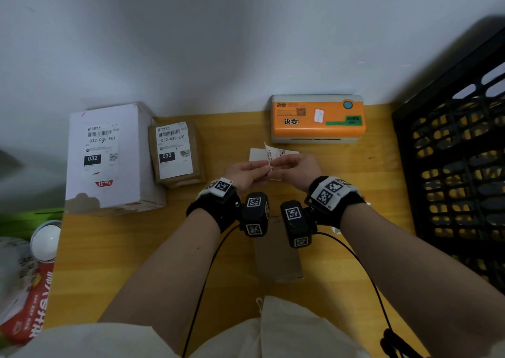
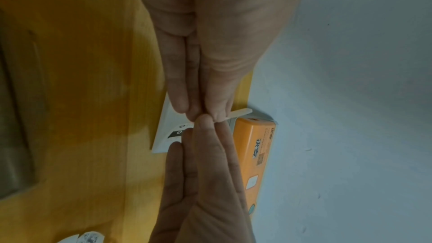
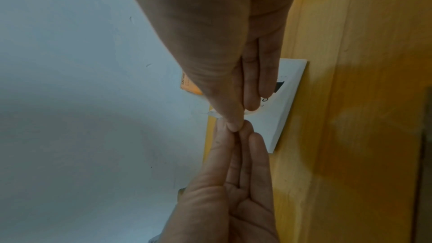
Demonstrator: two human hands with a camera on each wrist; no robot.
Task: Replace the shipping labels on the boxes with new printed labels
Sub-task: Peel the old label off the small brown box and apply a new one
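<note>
A printed label is pinched at one corner by the left hand and right hand, fingertip grips meeting; beyond the grip stands the orange printer.

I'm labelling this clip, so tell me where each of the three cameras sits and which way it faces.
Head: worn on the head, looking forward and down at the wooden table, white box, brown box and orange printer; both forearms, left hand and right hand show.
Left wrist: looks along the left hand toward the printer and wall; the right hand's fingers meet it.
Right wrist: looks along the right hand; the left hand's fingers meet it.
Shared: all three show both hands pinching the label before the printer.
</note>
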